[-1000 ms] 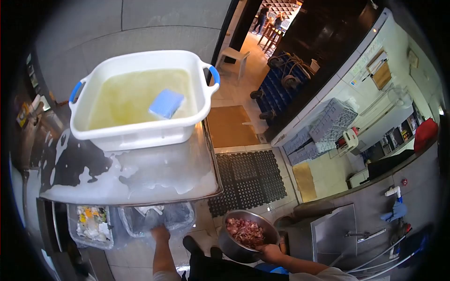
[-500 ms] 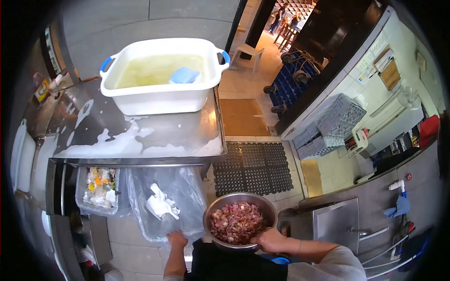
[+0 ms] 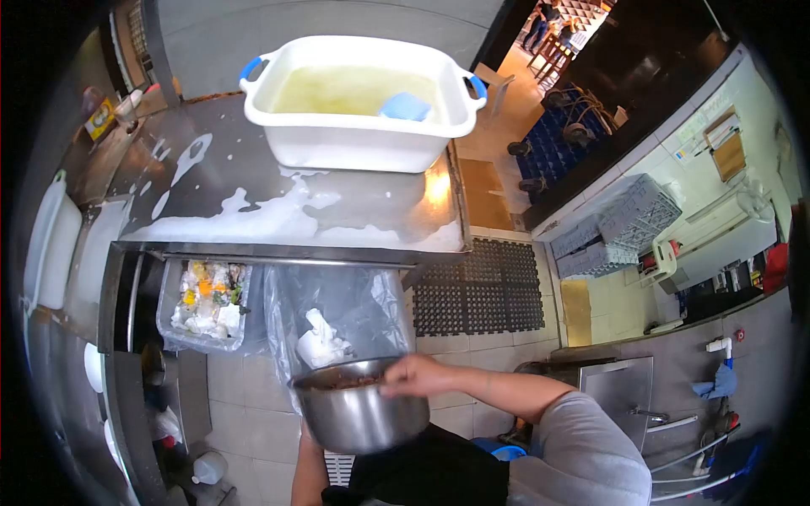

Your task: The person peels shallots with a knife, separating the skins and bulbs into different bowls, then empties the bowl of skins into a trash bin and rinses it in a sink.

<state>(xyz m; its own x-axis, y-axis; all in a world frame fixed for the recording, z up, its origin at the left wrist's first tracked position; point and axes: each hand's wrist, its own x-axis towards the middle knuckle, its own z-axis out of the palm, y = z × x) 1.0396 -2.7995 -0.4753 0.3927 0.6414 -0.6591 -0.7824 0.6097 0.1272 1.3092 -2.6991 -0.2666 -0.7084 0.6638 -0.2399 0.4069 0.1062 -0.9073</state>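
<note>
A deep steel bowl [image 3: 367,422] is tilted away from me over the near part of a bin lined with a clear plastic bag [image 3: 283,316]. My right hand [image 3: 418,375] is closed on the bowl's right rim. Only a thin strip of the reddish chopped contents [image 3: 350,382] shows inside the far rim. Crumpled white paper [image 3: 322,341] lies in the bag just beyond the bowl. My left forearm rises at the bowl's lower left; the bowl covers the left hand, so its fingers are hidden.
A steel counter [image 3: 245,160] with suds carries a white tub [image 3: 359,143] of yellowish water and a blue sponge [image 3: 405,107]. Left of the bag stands a container of food scraps [image 3: 202,333]. A black rubber mat [image 3: 481,291] lies on the floor; grey crates [image 3: 637,211] stand at right.
The bowl has moved left over the bag and tipped, so its outer side faces me. My right hand went with it. My left hand has passed out of sight behind the bowl.
</note>
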